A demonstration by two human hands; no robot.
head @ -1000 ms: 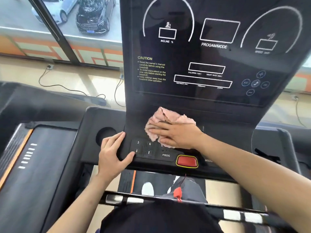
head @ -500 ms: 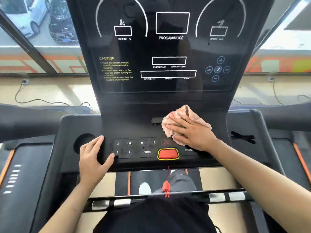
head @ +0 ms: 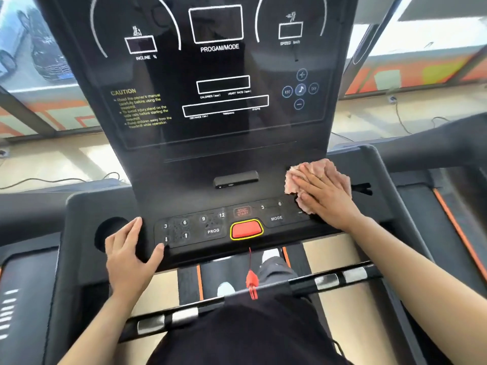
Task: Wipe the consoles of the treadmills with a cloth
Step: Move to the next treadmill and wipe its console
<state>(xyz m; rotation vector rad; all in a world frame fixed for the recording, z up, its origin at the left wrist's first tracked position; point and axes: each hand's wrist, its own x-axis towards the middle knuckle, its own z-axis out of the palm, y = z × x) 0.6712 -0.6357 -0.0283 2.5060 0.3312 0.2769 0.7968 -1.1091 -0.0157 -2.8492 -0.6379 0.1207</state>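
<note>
Wipe in hand: lower console, right of the red button.

Right hand (head: 325, 196) lies flat on the pink cloth (head: 313, 171), fingers straight and together, pressing it to the console (head: 210, 159) up and right of the button (head: 246, 229); nothing is gripped. Left hand (head: 129, 248) rests left of the button on the console edge, fingers extended, thumb by the keypad (head: 189, 229), holding nothing; a brace, I judge. Next move likely calls for an even, light sweep across the keys without tripping them, then up to the display (head: 221, 75). Surface: matte black plastic, with specks on the keypad left of the button and a glossy panel above it. Room: windows (head: 421, 35) behind, cars outside, cables on the floor, handlebar (head: 329, 281) below the button.
</note>
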